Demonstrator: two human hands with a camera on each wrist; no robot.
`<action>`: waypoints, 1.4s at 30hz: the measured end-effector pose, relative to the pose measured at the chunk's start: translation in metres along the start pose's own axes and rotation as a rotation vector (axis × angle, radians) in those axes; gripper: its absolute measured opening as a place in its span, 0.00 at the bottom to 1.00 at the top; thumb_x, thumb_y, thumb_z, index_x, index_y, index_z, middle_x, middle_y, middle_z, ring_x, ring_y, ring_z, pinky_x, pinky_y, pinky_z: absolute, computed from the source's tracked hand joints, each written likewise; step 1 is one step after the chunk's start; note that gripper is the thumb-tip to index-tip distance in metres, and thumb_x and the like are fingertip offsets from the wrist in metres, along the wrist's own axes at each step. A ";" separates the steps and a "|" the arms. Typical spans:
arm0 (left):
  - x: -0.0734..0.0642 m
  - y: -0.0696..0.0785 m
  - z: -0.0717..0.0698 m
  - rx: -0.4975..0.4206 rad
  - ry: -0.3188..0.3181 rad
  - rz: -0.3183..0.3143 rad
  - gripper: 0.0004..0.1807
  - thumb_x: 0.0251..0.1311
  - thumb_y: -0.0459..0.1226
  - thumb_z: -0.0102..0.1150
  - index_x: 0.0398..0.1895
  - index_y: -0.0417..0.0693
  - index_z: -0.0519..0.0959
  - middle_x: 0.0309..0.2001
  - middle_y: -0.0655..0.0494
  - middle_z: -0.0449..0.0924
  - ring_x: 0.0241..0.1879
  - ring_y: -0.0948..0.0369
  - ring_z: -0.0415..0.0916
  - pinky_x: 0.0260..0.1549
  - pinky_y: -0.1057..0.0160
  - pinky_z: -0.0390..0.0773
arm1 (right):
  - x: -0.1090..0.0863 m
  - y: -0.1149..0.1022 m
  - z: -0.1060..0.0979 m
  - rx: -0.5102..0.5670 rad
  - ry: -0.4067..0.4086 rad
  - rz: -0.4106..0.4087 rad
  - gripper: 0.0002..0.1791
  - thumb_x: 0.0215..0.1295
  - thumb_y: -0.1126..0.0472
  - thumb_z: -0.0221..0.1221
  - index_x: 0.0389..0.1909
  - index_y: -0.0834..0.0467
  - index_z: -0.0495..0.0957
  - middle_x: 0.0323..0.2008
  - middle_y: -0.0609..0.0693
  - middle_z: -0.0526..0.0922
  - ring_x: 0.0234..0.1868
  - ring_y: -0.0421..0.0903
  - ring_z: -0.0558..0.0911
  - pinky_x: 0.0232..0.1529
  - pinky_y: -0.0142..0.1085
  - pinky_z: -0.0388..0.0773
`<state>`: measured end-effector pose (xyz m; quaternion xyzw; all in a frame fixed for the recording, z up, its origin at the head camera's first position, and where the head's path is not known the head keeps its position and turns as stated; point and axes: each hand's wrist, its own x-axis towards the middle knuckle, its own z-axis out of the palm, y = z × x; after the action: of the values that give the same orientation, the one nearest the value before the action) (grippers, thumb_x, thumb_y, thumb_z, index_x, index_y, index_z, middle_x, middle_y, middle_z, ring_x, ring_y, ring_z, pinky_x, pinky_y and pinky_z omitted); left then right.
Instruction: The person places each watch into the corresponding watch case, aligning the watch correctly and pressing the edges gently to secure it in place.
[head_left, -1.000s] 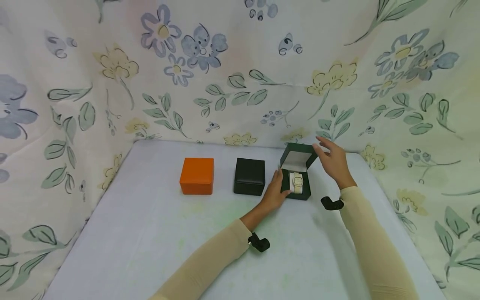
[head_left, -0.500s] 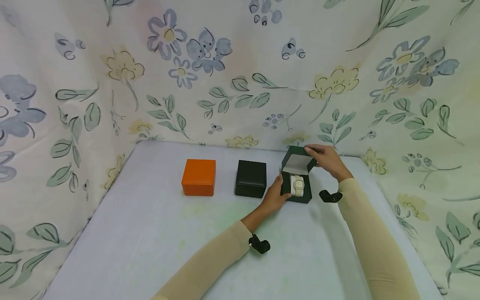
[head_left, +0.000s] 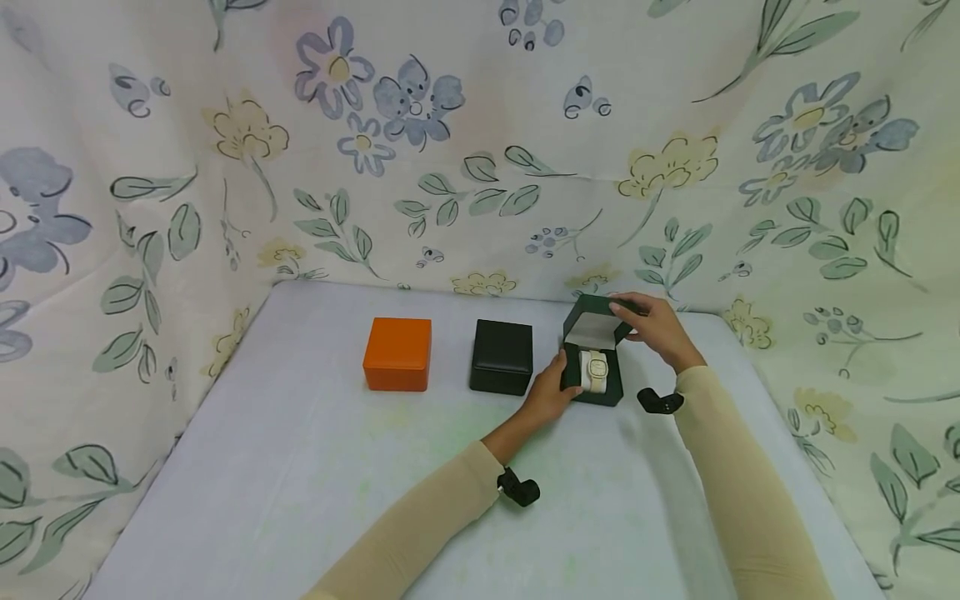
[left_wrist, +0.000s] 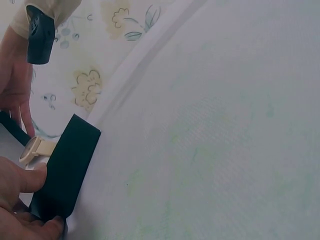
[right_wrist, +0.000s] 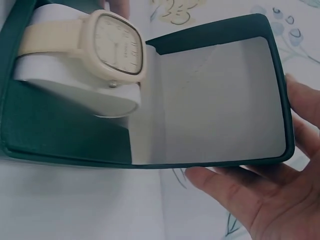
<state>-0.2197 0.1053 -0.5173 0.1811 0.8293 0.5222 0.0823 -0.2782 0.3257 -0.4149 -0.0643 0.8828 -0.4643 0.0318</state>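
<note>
A dark green watch box [head_left: 614, 390] stands with its lid [right_wrist: 225, 100] raised, showing a pale lining. Inside the base, a cream wristwatch [right_wrist: 119, 47] is wrapped round a white cushion [right_wrist: 70, 75], its square face upward. My left hand [head_left: 549, 395] grips the base from the left, thumb at the front edge and fingers along the side. At the upper right of the box, my right hand [head_left: 662, 329] holds the lid's corner, thumb on one edge and fingers round the outside. In the left wrist view, the box base [left_wrist: 70, 162] partly hides the watch.
Left of the green box sits a closed black box [head_left: 501, 357], close to my left fingers. Farther left is a closed orange box [head_left: 397, 354]. All stand on a white-covered table [head_left: 315, 500], with a floral curtain [head_left: 480, 167] behind and at both sides.
My right hand has come from beside the lid's right edge, fingers raised, to hold the lid's corner. My left hand keeps its grip on the base. The head view shifted slightly.
</note>
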 end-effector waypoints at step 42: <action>0.000 -0.003 0.000 -0.043 0.003 0.014 0.41 0.72 0.34 0.59 0.79 0.32 0.48 0.78 0.37 0.50 0.77 0.49 0.50 0.75 0.54 0.57 | -0.048 -0.026 0.025 -0.050 0.164 -0.160 0.20 0.75 0.60 0.59 0.62 0.67 0.77 0.62 0.64 0.77 0.64 0.61 0.75 0.62 0.48 0.76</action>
<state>-0.2202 0.1039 -0.5205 0.1842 0.8167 0.5408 0.0812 -0.2253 0.2982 -0.4080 -0.0970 0.8859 -0.4467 -0.0794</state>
